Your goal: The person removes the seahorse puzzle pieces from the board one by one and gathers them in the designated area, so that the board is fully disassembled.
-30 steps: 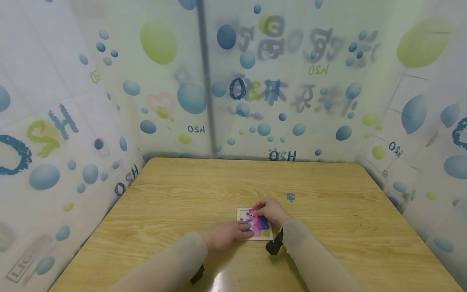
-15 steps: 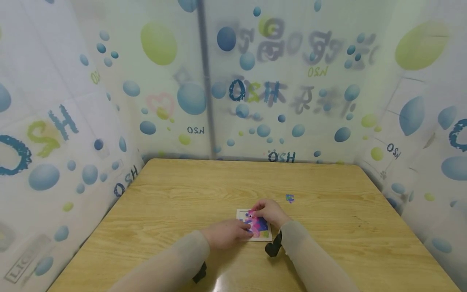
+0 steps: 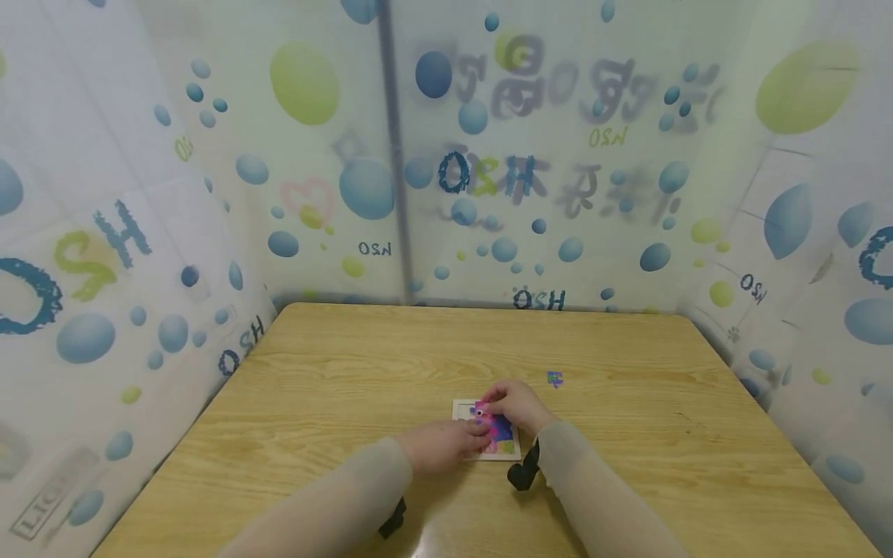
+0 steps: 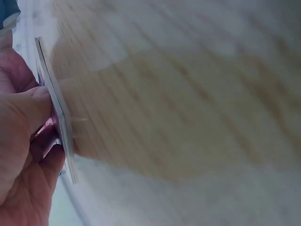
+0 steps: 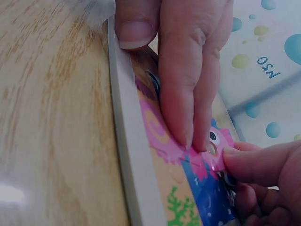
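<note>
The left hand has its fingers almost straight, together and not curled; their tips touch the puzzle, and in the right wrist view its thumb is by the near rim of the white frame. The right hand has the thumb and the finger brought close, and they pinch a pink piece with a printed eye, at the edge of its surface. The puzzle lies in its frame under the left fingertips and just in front of the right hand's wrist side, on the wooden counter. Whether the pink piece sits fully flat, I cannot tell. One loose piece, blue-violet with some green, lies beyond the right hand, a little to its right, apart from the frame. Below the right wrist there is a black device. Beyond both hands stands a pale curtain with blue and green drops.
</note>
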Tool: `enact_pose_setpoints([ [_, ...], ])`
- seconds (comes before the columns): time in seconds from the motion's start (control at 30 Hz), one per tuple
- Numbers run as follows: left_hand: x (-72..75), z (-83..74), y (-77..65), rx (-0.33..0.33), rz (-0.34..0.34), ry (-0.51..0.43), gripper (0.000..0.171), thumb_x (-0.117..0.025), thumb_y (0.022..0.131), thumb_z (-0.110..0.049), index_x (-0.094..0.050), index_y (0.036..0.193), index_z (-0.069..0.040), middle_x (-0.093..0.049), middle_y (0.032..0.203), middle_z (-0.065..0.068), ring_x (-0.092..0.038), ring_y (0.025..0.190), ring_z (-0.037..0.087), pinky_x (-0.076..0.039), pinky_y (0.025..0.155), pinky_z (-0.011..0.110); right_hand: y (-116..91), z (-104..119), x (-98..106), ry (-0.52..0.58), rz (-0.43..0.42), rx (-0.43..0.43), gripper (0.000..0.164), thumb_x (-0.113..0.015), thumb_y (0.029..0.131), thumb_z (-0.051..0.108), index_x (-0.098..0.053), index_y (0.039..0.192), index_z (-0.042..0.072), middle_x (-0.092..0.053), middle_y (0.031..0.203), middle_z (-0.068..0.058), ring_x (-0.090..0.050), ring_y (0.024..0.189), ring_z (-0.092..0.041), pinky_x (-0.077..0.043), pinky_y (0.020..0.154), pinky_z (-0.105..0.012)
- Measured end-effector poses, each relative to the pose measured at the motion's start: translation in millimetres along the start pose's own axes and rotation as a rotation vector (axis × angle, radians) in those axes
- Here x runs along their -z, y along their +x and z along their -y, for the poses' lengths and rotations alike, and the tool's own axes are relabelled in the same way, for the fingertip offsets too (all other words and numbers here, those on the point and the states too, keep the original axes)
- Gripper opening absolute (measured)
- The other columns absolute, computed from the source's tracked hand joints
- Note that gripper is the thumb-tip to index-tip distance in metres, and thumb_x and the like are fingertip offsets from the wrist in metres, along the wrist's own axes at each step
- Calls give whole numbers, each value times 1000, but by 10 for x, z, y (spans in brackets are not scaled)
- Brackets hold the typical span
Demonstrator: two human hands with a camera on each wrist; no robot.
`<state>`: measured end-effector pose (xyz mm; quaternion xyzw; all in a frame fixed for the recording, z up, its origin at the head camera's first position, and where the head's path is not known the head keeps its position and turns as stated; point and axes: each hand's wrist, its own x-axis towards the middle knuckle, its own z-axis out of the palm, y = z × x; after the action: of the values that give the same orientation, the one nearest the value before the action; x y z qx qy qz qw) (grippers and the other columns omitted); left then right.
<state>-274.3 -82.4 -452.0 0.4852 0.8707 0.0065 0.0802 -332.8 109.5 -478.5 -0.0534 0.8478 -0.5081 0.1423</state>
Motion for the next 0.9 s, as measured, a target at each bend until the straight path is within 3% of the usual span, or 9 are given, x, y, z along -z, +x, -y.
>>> enact_pose_setpoints([
  [0.23,-1,-5,6,63,21,-133,43,-42,103,-18,-41,146,-10,-35,152,5,-31,140,18,-27,114,31,13,-24,15,2,8,-18,6,-67,90,9,-71,93,10,-64,94,-3,-56,89,-21,-44,88,-41],
  [0.37,-16,-11,18,73,11,-162,42,-41,104,-19,-42,145,-11,-34,153,5,-31,140,18,-27,114,32,-9,-43,24,-27,6,43,6,-67,89,8,-71,93,10,-64,93,-2,-56,87,-19,-46,82,-36],
  [0.57,-30,-10,27,60,-7,-115,41,-42,104,-20,-46,143,-10,-38,150,5,-34,139,18,-28,113,30,-35,-37,32,-76,34,99,8,-68,89,7,-69,94,12,-60,92,-2,-53,85,-18,-45,74,-30],
  [0.8,-18,-22,21,58,-10,-91,41,-45,102,-18,-46,142,-9,-42,148,5,-35,138,18,-28,113,29,42,49,30,-31,82,-10,7,-69,85,4,-67,91,7,-59,90,-7,-52,84,-23,-42,72,-33],
  [0.9,-25,-25,28,58,-24,-87,41,-46,102,-18,-48,141,-8,-43,147,5,-37,137,18,-28,113,28,72,65,47,-36,99,-18,9,-69,83,2,-67,90,6,-60,90,-7,-52,83,-24,-42,72,-33],
])
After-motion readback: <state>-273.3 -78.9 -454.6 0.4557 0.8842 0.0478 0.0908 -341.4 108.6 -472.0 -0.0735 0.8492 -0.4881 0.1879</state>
